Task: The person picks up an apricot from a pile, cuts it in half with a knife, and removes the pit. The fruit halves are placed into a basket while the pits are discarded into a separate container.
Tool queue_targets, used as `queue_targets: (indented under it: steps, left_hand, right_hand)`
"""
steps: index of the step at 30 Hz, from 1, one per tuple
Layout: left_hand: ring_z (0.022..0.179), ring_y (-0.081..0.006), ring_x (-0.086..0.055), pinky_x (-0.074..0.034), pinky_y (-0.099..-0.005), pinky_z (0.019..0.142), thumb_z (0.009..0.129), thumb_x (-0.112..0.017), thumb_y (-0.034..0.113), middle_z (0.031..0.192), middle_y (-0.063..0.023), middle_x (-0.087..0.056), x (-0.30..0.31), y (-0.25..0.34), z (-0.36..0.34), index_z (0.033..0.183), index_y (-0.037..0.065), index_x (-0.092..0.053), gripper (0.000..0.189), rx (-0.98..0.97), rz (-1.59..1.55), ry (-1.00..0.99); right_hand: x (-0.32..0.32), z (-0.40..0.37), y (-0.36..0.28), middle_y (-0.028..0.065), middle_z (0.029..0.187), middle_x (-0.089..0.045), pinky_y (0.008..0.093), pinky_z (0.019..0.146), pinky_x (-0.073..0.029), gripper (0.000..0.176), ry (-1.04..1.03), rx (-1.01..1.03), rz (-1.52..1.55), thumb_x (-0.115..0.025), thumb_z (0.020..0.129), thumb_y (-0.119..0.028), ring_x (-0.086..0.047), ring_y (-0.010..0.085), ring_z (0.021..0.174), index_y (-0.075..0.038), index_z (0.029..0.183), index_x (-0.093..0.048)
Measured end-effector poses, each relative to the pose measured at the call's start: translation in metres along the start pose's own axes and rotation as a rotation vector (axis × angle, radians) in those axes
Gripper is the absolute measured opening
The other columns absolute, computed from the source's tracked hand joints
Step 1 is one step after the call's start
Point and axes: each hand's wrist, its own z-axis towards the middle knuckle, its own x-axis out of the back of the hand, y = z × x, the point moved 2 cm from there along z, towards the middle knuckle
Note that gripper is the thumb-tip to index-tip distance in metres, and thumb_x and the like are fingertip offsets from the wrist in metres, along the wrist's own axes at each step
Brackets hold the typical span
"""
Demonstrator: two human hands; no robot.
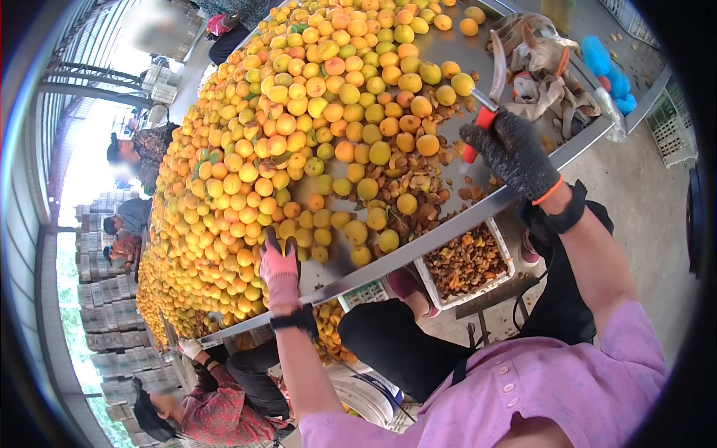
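My right hand (519,153), in a dark grey knit glove with an orange cuff, is closed around the red handle (479,133) of a small tool. The tool's metal shaft points up toward the fruit, its tip near a yellow fruit (463,84). My left hand (280,270), in a pink glove with dark fingertips, lies at the near edge of a large heap of yellow-orange fruit (254,164). Its fingers touch the fruit; whether they grip one is hidden. Opened fruit pieces and brown pits (407,179) lie between the hands on the metal table (478,216).
A white crate of pits (464,265) stands below the table edge. Cloths (534,71), a curved blade (498,66) and a blue bundle (609,75) lie at the upper right. A co-worker (216,407) sits at lower left; other people are beyond the heap.
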Motion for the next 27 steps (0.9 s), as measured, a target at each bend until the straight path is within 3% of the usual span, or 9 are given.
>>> queue_targets:
  steps: [5, 7, 11, 13, 15, 16, 21, 23, 27]
  left_hand:
    - [0.11, -0.0339, -0.051, -0.041, -0.0415, 0.092, 0.076, -0.059, 0.043, 0.11, -0.0163, -0.06, -0.034, -0.018, 0.076, 0.129, 0.017, -0.043, 0.061, -0.212, 0.166, -0.237]
    - [0.104, -0.0322, -0.055, -0.043, -0.0409, 0.09, 0.074, -0.061, 0.045, 0.109, -0.0157, -0.061, -0.025, -0.015, 0.07, 0.128, 0.017, -0.045, 0.063, -0.239, 0.13, -0.234]
    - [0.099, -0.0324, -0.058, -0.046, -0.0381, 0.085, 0.067, -0.071, 0.037, 0.107, -0.016, -0.061, -0.062, -0.05, 0.077, 0.119, 0.006, -0.049, 0.064, -0.328, -0.208, -0.302]
    - [0.099, -0.034, -0.057, -0.046, -0.0381, 0.084, 0.069, -0.071, 0.03, 0.106, -0.0183, -0.061, -0.051, -0.024, 0.047, 0.118, 0.005, -0.049, 0.059, -0.324, -0.2, -0.205]
    - [0.1, -0.0357, -0.057, -0.045, -0.0384, 0.085, 0.073, -0.068, 0.024, 0.106, -0.0203, -0.06, -0.048, -0.007, 0.041, 0.118, 0.005, -0.049, 0.053, -0.126, 0.062, -0.11]
    - [0.1, -0.036, -0.056, -0.045, -0.0394, 0.084, 0.075, -0.066, 0.024, 0.106, -0.0214, -0.06, -0.043, 0.001, 0.042, 0.12, 0.004, -0.048, 0.052, -0.16, -0.217, -0.19]
    - [0.097, -0.0319, -0.059, -0.048, -0.0372, 0.078, 0.077, -0.067, 0.024, 0.103, -0.0177, -0.062, -0.021, 0.018, 0.032, 0.121, 0.003, -0.047, 0.053, 0.037, -0.094, -0.211]
    - [0.08, -0.0218, -0.063, -0.048, -0.0303, 0.059, 0.084, -0.059, 0.029, 0.098, -0.0125, -0.059, 0.007, 0.03, -0.014, 0.123, -0.003, -0.046, 0.052, -0.08, -0.935, -0.168]
    - [0.083, -0.0191, -0.062, -0.047, -0.0222, 0.058, 0.088, -0.052, 0.025, 0.11, -0.0098, -0.054, 0.072, 0.072, -0.126, 0.131, 0.0, -0.039, 0.051, -0.244, -1.486, -0.203]
  right_hand:
    - [-0.007, 0.009, -0.012, 0.0114, 0.062, -0.058, 0.0346, 0.052, -0.045, 0.028, -0.163, -0.175, 0.002, -0.065, 0.082, -0.029, -0.058, 0.0248, 0.055, -0.003, 0.084, -0.055]
    - [-0.01, 0.009, -0.012, 0.0148, 0.062, -0.056, 0.0377, 0.051, -0.044, 0.026, -0.06, 0.174, -0.267, -0.065, 0.081, -0.027, -0.057, 0.0315, 0.055, -0.003, 0.082, -0.054]
    - [-0.013, 0.007, -0.014, 0.0173, 0.063, -0.055, 0.0423, 0.052, -0.043, 0.027, -0.17, 0.129, -0.238, -0.064, 0.08, -0.028, -0.057, 0.0356, 0.059, -0.003, 0.08, -0.054]
    - [-0.013, 0.004, -0.011, 0.017, 0.063, -0.055, 0.0433, 0.053, -0.043, 0.028, -0.116, 0.196, -0.231, -0.063, 0.08, -0.029, -0.057, 0.0359, 0.059, -0.003, 0.081, -0.054]
    - [-0.012, 0.003, -0.015, 0.0166, 0.064, -0.056, 0.0437, 0.053, -0.043, 0.028, -0.18, 0.121, -0.252, -0.062, 0.08, -0.029, -0.057, 0.0358, 0.06, -0.003, 0.081, -0.053]
    - [-0.013, 0.003, -0.015, 0.0166, 0.064, -0.056, 0.0437, 0.053, -0.043, 0.028, -0.181, 0.129, -0.256, -0.062, 0.08, -0.029, -0.057, 0.0358, 0.06, -0.003, 0.081, -0.053]
    - [-0.01, 0.001, -0.016, 0.0154, 0.066, -0.056, 0.0426, 0.053, -0.043, 0.027, -0.123, 0.149, -0.271, -0.063, 0.08, -0.03, -0.057, 0.0348, 0.061, -0.004, 0.081, -0.054]
    - [-0.003, 0.0, -0.022, 0.0149, 0.066, -0.056, 0.0421, 0.054, -0.043, 0.026, -0.128, 0.178, -0.237, -0.063, 0.081, -0.029, -0.057, 0.0348, 0.061, -0.005, 0.082, -0.054]
    - [-0.008, -0.015, -0.037, 0.0141, 0.068, -0.057, 0.0399, 0.056, -0.044, 0.023, -0.25, 0.216, -0.064, -0.062, 0.082, -0.025, -0.058, 0.0346, 0.063, -0.005, 0.089, -0.055]
